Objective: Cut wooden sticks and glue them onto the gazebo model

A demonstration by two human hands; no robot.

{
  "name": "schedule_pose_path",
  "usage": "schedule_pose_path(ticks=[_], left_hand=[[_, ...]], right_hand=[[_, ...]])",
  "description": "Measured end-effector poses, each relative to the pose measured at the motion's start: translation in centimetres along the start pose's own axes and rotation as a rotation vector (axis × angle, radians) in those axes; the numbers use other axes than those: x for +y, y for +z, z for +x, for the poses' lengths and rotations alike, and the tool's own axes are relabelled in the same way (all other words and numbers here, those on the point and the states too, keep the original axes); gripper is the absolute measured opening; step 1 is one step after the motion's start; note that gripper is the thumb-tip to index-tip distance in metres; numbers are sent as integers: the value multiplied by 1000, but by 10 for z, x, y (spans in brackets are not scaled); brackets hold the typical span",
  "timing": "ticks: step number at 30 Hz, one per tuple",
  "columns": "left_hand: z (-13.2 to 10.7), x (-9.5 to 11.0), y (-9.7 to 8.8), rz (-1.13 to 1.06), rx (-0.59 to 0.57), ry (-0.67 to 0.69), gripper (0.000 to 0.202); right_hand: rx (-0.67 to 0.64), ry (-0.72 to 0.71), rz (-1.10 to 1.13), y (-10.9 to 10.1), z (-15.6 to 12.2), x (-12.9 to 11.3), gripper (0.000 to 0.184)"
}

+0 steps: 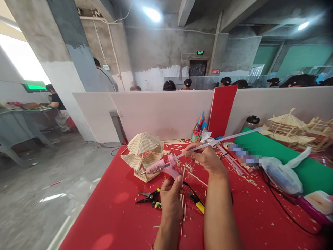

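Note:
My left hand [172, 194] is wrapped round the handle of a pink glue gun [161, 166], whose nozzle points left. In my right hand [204, 158] a long translucent glue stick [229, 135] is pinched, its lower end at the back of the glue gun. Just behind the nozzle stands a small pavilion model [143, 149] of thin wooden sticks with a two-tiered roof. Black-and-yellow pliers [151, 198] lie on the table to the left of my left hand. A yellow-handled cutter [196, 202] rests between my forearms.
Wood scraps and sticks litter the red table [117, 215]. A pen holder [197, 136] stands by the white partition [161, 111]. At right are a green board [281, 152], a plastic bag [282, 173], a black cable [275, 189] and more stick models [288, 125]. Several people sit beyond.

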State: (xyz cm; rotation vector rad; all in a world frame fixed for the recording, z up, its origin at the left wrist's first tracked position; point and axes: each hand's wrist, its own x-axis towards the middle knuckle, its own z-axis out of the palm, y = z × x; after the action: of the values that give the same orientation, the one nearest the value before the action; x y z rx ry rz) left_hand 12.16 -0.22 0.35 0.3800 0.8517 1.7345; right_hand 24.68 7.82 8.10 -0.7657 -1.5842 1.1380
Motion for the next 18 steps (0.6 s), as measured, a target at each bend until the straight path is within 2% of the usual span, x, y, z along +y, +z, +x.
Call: schedule_pose_path(ticks=[11, 18], left_hand=[[2, -2, -3, -98, -6, -55, 46], [4, -2, -4, -69, -6, -53, 45]], right_hand=[[-4, 4, -33, 4, 4, 3, 27], [45, 12, 19, 3, 7, 8, 27]])
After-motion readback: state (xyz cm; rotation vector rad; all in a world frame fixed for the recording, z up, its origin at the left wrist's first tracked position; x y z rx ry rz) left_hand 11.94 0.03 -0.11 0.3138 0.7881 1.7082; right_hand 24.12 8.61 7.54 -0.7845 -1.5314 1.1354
